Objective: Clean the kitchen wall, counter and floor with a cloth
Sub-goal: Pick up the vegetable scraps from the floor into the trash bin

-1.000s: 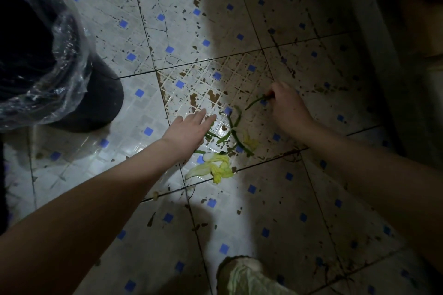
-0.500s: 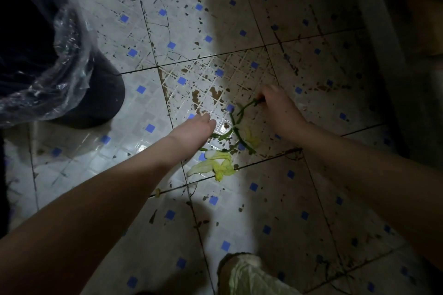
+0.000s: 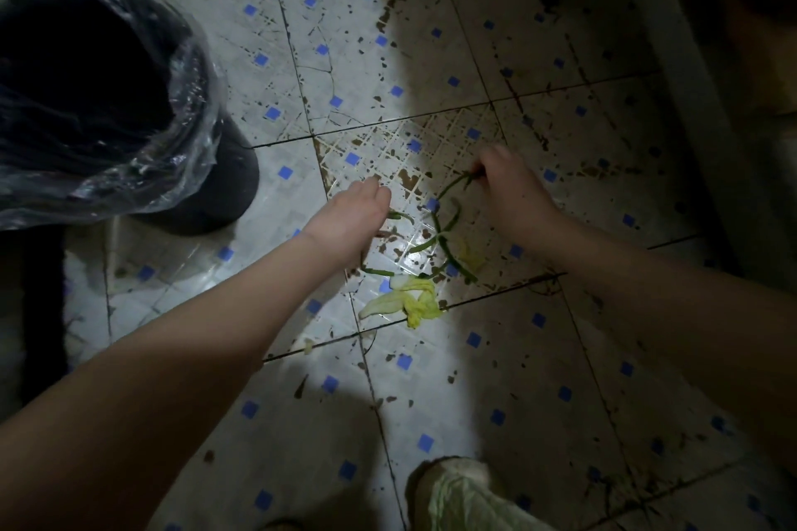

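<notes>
A stained tiled floor (image 3: 302, 69) with small blue squares is seen from above; no writing or label can be read. At centre, green stems (image 3: 444, 237) and a pale yellow leaf scrap (image 3: 409, 300) lie on the tiles. The left hand (image 3: 351, 220) is curled over one stem end — whether it is gripped cannot be told. The right hand (image 3: 515, 194) is pinched on a stem tip. A plastic-lined dark bin (image 3: 99, 99) stands at upper left. No cloth is identified.
</notes>
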`<state>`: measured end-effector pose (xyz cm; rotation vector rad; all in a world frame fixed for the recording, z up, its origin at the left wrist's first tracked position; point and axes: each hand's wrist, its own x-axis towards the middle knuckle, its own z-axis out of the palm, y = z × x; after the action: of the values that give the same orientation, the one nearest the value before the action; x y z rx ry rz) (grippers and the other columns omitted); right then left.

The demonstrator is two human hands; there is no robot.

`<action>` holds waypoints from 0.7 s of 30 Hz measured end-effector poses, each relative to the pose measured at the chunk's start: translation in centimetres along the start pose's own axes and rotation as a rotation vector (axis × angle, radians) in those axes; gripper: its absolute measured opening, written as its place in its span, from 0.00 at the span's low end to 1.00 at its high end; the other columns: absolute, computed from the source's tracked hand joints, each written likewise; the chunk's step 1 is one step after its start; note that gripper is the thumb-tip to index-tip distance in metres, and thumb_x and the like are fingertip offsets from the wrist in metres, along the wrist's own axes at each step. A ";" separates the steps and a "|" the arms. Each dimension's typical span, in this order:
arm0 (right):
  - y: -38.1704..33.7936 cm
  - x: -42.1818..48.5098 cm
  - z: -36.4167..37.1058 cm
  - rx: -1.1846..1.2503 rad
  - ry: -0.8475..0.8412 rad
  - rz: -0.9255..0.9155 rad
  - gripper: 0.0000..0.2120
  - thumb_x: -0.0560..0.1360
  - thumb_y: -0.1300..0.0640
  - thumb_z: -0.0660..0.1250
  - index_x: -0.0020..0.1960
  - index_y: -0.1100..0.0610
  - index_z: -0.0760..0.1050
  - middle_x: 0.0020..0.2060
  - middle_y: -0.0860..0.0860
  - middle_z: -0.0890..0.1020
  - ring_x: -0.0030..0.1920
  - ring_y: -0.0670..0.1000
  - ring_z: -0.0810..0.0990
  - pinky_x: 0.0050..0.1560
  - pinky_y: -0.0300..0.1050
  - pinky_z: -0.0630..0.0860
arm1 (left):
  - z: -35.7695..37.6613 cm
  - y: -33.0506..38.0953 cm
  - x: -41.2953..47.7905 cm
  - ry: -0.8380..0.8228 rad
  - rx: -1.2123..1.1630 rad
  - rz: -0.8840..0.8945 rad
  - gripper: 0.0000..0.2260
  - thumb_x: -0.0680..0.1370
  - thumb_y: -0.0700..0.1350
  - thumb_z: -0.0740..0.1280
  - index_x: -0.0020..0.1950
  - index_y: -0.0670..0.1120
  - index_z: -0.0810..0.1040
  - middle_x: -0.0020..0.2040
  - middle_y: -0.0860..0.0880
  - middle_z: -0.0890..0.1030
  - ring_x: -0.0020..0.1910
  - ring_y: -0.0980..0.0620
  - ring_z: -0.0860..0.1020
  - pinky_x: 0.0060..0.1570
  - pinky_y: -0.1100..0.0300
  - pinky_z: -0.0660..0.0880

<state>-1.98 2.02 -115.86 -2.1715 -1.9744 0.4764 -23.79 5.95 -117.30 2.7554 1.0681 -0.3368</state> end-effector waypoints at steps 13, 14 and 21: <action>-6.8 1.0 -4.5 -0.008 0.144 -0.114 0.11 0.75 0.73 0.58 0.52 0.60 0.72 0.51 0.55 0.74 0.50 0.51 0.70 0.48 0.42 0.68 | -8.2 -4.3 -5.6 0.314 0.053 -0.192 0.19 0.68 0.24 0.64 0.54 0.39 0.68 0.51 0.39 0.71 0.47 0.43 0.71 0.46 0.52 0.69; -7.5 1.1 -4.9 -0.014 0.151 -0.133 0.11 0.76 0.72 0.58 0.52 0.59 0.72 0.51 0.54 0.74 0.49 0.50 0.69 0.47 0.41 0.67 | -8.7 -4.9 -6.2 0.342 0.063 -0.206 0.19 0.67 0.23 0.63 0.54 0.39 0.68 0.51 0.39 0.71 0.47 0.41 0.71 0.45 0.51 0.69; -12.2 0.8 -6.7 0.002 0.168 -0.277 0.09 0.77 0.70 0.58 0.51 0.58 0.69 0.48 0.51 0.70 0.47 0.50 0.68 0.46 0.44 0.69 | -12.4 -8.1 -11.2 0.438 0.124 -0.438 0.18 0.69 0.32 0.70 0.56 0.37 0.68 0.54 0.38 0.71 0.49 0.38 0.72 0.44 0.49 0.70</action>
<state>-11.08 4.78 -105.66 -1.8280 -2.1307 0.2449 -35.52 7.63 -103.02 2.7455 1.8200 0.1705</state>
